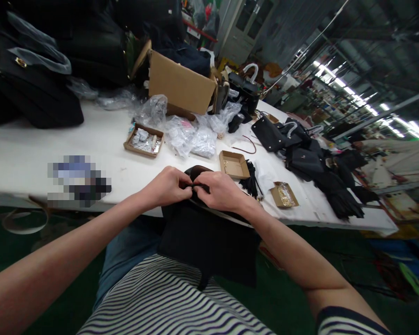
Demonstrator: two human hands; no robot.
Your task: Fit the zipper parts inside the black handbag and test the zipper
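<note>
A black bag (209, 237) lies over my lap, its upper end against the table's front edge. At its opening my left hand (172, 186) is closed in a pinch on a thin black strap (195, 185). Close beside it on the right, my right hand (218, 190) pinches the same strap, which shows as a short dark piece between the fingers. The fingertips of both hands nearly touch. What the strap joins to is hidden by the fingers.
On the white table (101, 139) are a box of small parts (145, 140), plastic bags (192, 136), an open small box (234, 165), black tassels (252, 179) and a box with gold pieces (284, 195). Black bags (303, 158) lie right; a large carton (180, 85) stands behind.
</note>
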